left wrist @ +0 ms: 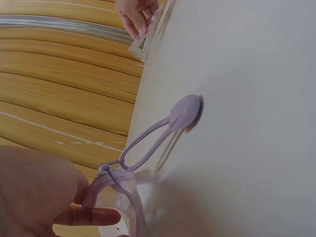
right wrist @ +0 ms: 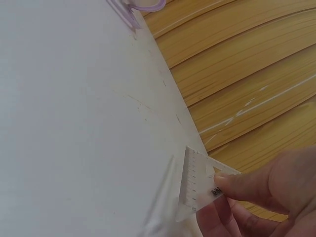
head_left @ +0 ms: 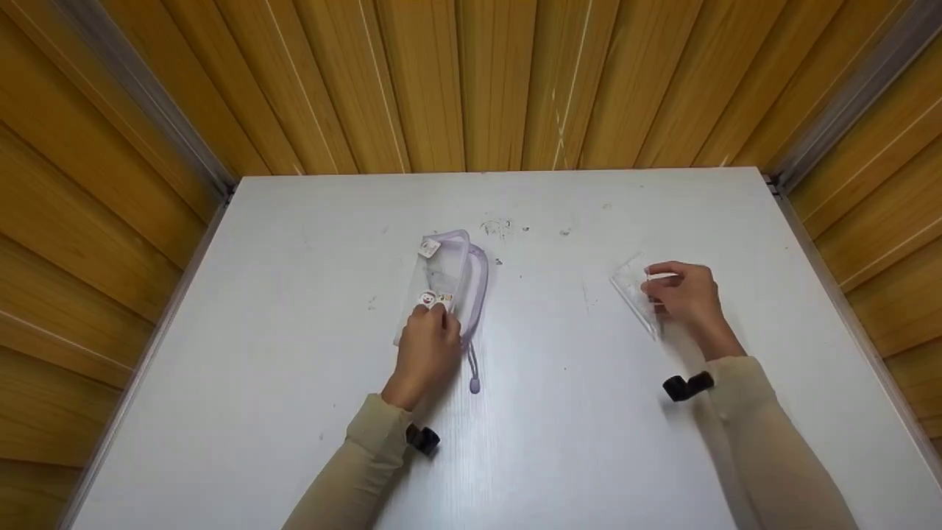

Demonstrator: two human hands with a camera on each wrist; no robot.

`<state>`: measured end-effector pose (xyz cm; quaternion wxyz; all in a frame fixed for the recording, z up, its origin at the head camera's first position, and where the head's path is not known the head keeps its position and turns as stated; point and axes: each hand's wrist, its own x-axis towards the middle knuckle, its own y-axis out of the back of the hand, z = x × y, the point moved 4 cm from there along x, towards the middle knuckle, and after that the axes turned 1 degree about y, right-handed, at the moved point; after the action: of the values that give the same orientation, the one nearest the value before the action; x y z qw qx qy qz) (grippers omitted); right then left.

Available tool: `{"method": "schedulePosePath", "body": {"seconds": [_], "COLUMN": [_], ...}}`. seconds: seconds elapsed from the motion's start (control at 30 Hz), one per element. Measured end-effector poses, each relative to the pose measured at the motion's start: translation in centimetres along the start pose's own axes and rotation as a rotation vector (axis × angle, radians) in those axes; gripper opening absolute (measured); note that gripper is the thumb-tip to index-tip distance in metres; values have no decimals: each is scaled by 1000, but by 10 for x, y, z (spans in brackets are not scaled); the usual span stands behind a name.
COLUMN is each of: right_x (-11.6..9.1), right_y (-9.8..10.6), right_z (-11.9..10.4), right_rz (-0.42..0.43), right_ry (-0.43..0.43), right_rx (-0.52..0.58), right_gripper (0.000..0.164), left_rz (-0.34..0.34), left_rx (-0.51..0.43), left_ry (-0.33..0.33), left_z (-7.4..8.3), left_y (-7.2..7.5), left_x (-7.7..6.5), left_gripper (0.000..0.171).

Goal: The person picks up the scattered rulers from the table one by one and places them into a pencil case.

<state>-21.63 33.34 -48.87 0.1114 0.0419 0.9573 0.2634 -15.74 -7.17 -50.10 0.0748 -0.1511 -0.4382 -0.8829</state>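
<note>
A clear pencil pouch (head_left: 443, 276) with lavender zipper trim lies toward the middle of the white table, cartoon patches on its front. My left hand (head_left: 429, 346) grips its near end. In the left wrist view the lavender trim (left wrist: 98, 185) passes between the fingers, and a looped zipper pull (left wrist: 185, 112) sticks out beside them. To the right, my right hand (head_left: 684, 298) pinches a transparent set square (head_left: 631, 287) by one edge, tilted up from the tabletop. Its printed scale (right wrist: 191, 180) shows in the right wrist view. A blurred pale strip (right wrist: 160, 207) beside it is unclear.
The white table (head_left: 559, 442) has a few dark scuffs (head_left: 497, 227) toward its back edge. Wood-look panels (head_left: 493, 81) stand behind and at both sides. Small black devices (head_left: 688, 386) sit at both wrists.
</note>
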Motion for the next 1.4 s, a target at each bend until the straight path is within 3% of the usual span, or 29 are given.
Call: {"method": "schedulePosePath", "body": {"seconds": [0.53,0.77,1.0,1.4], "right_x": [14,18,25,31], "right_y": [-13,-23,-36,-62], "right_z": [-19,-30,-36,-58], "right_rz": [-21,-39,-53,-69], "right_ry": [11,30,38,38], "right_rx": [42,80,142,142], "right_gripper": [37,38,38,34], "left_rz": [-21,3,0,-10], "left_rx": [-7,-15,-7,-2], "left_ry": [17,3,-10,7], "left_z": [1,2,2,-1], "left_y": [2,2,1,-2], "left_x": [2,2,1,0], "left_gripper": [20,19,18,17]}}
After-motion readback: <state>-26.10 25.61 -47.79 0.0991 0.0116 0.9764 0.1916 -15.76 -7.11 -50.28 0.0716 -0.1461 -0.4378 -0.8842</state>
